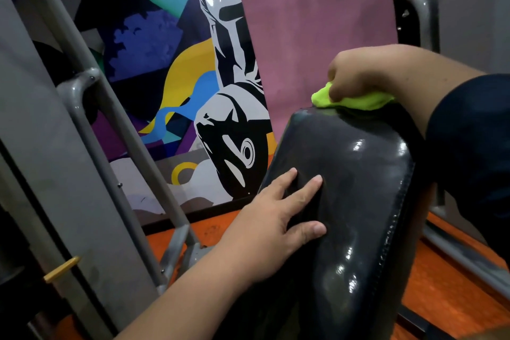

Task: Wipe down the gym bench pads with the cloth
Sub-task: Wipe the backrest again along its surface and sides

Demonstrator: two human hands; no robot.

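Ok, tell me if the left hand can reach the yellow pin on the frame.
Probably yes. The left hand rests flat on the black pad, holding nothing, and the yellow pin sits to its lower left with nothing visible between them.

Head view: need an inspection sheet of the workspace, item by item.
Surface: black glossy pad, tilted, glare spots; scuffing at its top edge.
Job's things: green cloth bunched on the pad's top edge.
Clutter: nothing seen.
Grips: right hand holds the cloth, fingers curled round it; left hand flat on the pad face, fingers straight.
Cables: nothing seen.
Surroundings: grey frame at left with a yellow pin; mural and pink panel behind; orange floor.
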